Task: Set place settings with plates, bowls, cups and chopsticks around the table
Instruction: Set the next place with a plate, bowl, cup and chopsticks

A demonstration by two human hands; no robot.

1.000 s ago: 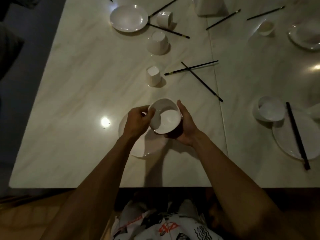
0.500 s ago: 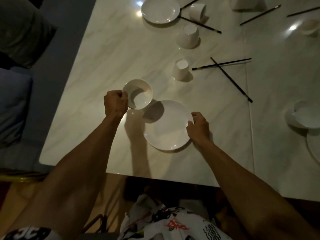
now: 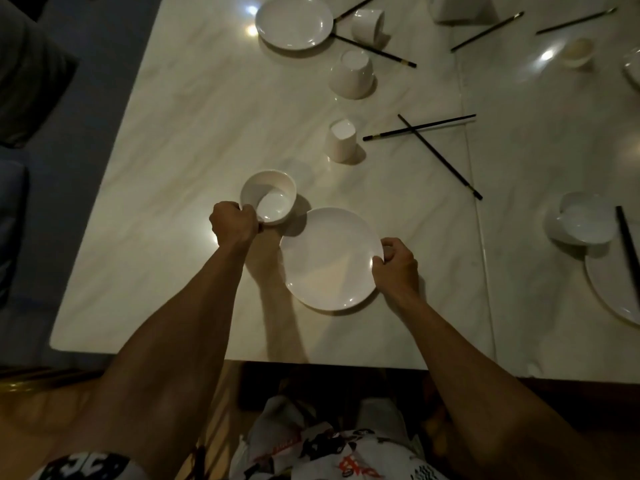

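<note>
Two hands at one setting on the pale marble table.
The left hand gripped the small round white bowl; the right hand pinched the round white plate rim.

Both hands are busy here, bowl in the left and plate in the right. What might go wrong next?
1. The left hand pinches only the near rim of the bowl; it may tip on release.
2. The bowl sits close to the plate that the right hand grips; sliding either could knock them together.
3. The upside-down cup and crossed chopsticks lie just beyond; a forward reach could hit them.
</note>
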